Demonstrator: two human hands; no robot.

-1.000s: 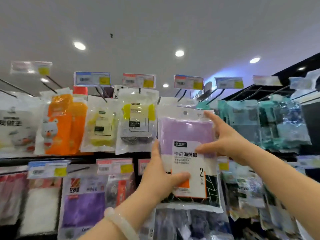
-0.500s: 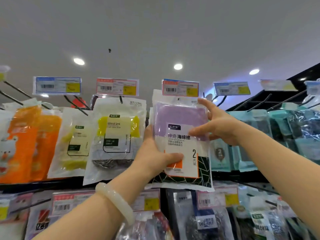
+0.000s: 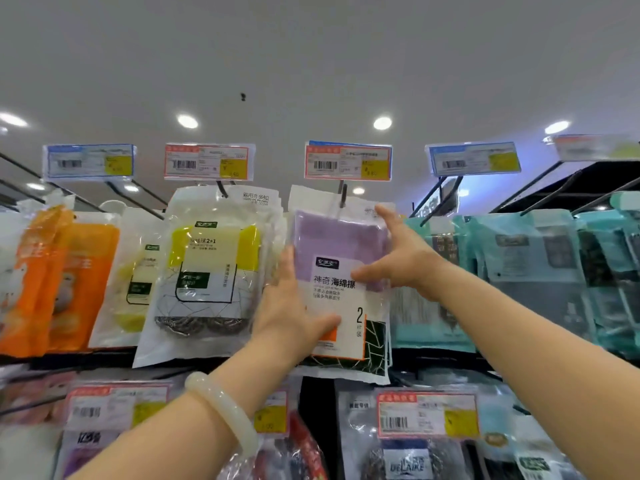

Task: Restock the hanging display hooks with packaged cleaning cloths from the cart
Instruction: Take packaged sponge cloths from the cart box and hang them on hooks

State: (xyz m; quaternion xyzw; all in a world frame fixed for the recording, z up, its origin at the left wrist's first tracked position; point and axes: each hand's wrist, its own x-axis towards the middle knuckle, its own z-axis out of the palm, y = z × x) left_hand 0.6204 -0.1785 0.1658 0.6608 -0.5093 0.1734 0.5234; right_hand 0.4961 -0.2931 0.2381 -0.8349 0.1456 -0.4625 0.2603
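Note:
A clear pack with a purple cleaning cloth (image 3: 337,237) and a white label is raised to the top row of the display. Its upper edge sits at the black hook (image 3: 343,195) under a red-framed price tag (image 3: 348,161). My left hand (image 3: 294,317) grips the pack's lower left edge, thumb across the front. My right hand (image 3: 398,258) holds the upper right side, thumb on the front and fingers up along the edge. More packs of the same kind hang behind it.
Yellow sponge and steel-wool packs (image 3: 211,268) hang on the hook to the left, orange packs (image 3: 59,278) further left. Teal packs (image 3: 526,271) fill the hooks to the right. A lower row of tagged packs (image 3: 426,417) hangs beneath. Ceiling lights are above.
Both hands have lifted the purple cloth pack up to the top hook, and my view has tilted with it so the top row now sits central.

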